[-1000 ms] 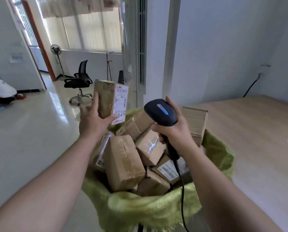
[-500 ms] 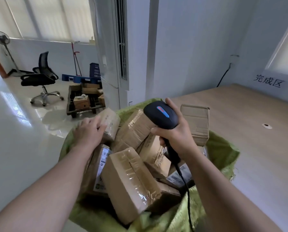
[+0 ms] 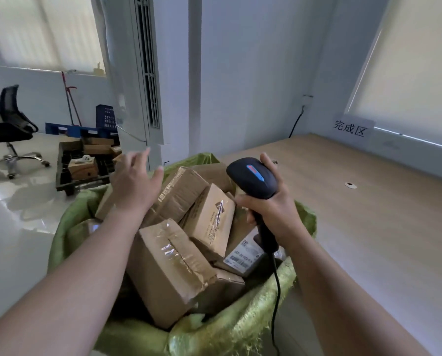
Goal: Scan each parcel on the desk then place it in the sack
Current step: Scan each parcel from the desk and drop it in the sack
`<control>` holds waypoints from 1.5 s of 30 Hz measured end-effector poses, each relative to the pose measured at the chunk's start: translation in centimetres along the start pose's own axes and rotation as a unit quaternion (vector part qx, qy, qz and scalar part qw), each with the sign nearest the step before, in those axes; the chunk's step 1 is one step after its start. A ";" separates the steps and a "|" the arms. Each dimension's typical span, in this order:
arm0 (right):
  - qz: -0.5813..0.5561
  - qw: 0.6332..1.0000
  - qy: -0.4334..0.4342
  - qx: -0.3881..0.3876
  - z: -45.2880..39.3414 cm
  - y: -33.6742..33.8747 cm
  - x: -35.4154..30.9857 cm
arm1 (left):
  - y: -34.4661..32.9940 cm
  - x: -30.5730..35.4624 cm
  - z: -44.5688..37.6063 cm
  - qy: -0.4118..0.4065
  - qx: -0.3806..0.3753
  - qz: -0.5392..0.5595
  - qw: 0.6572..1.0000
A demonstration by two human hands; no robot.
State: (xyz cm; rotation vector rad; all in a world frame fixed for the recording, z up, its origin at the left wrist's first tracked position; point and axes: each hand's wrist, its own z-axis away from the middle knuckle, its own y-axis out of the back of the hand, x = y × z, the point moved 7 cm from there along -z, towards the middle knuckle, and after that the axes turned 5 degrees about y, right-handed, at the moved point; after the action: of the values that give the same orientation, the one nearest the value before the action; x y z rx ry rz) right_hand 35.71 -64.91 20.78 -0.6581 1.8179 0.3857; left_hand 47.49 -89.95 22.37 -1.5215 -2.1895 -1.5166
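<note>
A: Where are your hands?

B: Your left hand [image 3: 135, 187] hangs over the sack [image 3: 243, 327] with fingers spread and loose, holding nothing. Your right hand [image 3: 273, 204] curls round the handle of the black barcode scanner [image 3: 253, 179]; its cable [image 3: 276, 299] drops over the sack's near rim.

A: And the parcels?

B: They fill the green woven sack. A big taped cardboard box [image 3: 171, 268] lies tilted at the front, a printed carton [image 3: 212, 217] leans behind it, another taped box [image 3: 181, 194] sits under your left hand, and a parcel with a white barcode label [image 3: 243, 255] is wedged below the scanner handle.

A: What about the surface?

B: The pale wooden surface [image 3: 368, 214] runs to your right, reaching into the corner of the room. It has a small round cable grommet [image 3: 350, 185]. A white paper sign with three Chinese characters [image 3: 350, 128] is stuck to the wall above its far edge, beneath a window with a drawn blind [image 3: 415, 65].

A: The rest of the room?

B: A tall white floor-standing air conditioner [image 3: 142, 73] stands behind the sack. Left of it, on the glossy floor, a low black cart [image 3: 86, 160] carries more boxes, with a black office chair [image 3: 9, 129] further left and a blue pallet [image 3: 71, 129] against the wall. A black power cord [image 3: 296, 122] runs down the corner wall.
</note>
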 end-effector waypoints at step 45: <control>0.073 0.926 -0.031 0.368 21.8 53.0 -6.5 | -22.1 54.6 44.4 -0.279 -0.470 0.399 0.737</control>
State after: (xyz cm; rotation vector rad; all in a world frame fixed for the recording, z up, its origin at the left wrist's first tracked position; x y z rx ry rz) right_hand 21.49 -9.18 16.52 0.0163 1.7792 -0.1904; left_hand 22.83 -20.85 14.65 -2.9279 -0.3848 -1.9856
